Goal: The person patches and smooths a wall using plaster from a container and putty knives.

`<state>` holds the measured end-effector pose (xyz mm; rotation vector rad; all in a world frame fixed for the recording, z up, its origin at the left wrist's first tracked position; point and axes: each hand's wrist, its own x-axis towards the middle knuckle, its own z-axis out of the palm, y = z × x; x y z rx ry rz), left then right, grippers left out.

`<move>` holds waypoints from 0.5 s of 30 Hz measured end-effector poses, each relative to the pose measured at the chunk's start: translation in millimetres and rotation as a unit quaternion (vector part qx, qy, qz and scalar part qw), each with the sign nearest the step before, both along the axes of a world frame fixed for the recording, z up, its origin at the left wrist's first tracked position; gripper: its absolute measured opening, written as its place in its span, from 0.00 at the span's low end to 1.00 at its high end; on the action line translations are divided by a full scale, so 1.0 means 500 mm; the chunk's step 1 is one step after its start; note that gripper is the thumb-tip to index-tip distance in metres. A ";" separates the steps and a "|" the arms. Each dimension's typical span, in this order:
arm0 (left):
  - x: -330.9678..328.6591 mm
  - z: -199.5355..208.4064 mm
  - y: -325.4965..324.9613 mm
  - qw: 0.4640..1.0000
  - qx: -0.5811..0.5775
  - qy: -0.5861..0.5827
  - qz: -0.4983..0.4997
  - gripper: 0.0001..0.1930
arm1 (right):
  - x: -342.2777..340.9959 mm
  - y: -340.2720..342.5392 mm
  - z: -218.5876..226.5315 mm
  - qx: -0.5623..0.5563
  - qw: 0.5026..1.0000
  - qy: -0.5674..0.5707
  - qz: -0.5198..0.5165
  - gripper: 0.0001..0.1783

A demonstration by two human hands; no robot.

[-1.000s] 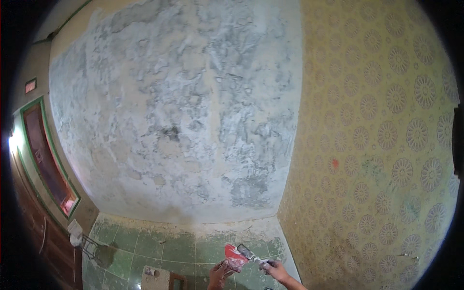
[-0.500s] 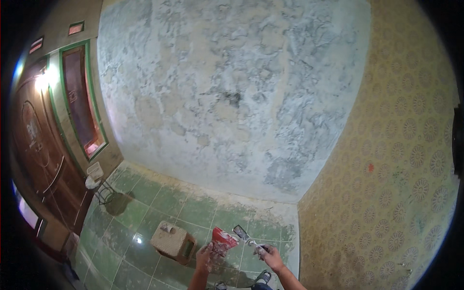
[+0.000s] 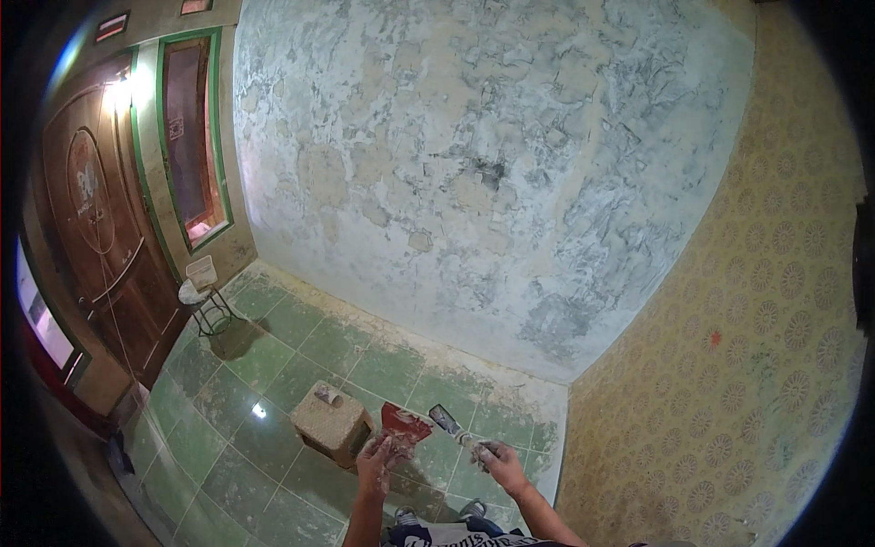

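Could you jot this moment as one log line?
left hand: holds red flat tool; right hand: holds putty knife; boxy stool: on tiled floor

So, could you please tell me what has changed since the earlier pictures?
The head view swung down and leftward, showing more floor. The scraper, earlier overlapping the red spreader, now sits apart to its right. Both holds stayed: spreader in the left hand, scraper in the right hand.

Back wall (image 3: 410,196) at 12 o'clock is super blotchy, flowery yellow wall (image 3: 766,351) at 3, grubby green tiles (image 3: 283,506) at 7.
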<state>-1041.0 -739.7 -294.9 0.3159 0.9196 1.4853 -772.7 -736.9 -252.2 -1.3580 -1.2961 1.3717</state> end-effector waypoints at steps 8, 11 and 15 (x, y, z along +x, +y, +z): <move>0.020 -0.024 0.018 0.998 0.017 -0.057 -0.027 0.15 | 0.024 -0.021 -0.001 0.012 0.998 -0.054 0.018 0.20; 0.037 0.003 0.031 0.999 0.021 -0.040 -0.022 0.14 | 0.044 -0.035 -0.020 0.023 0.995 -0.100 0.000 0.21; 0.039 0.008 0.061 0.998 0.024 -0.047 -0.034 0.12 | 0.044 -0.038 -0.010 0.080 0.991 -0.107 -0.023 0.18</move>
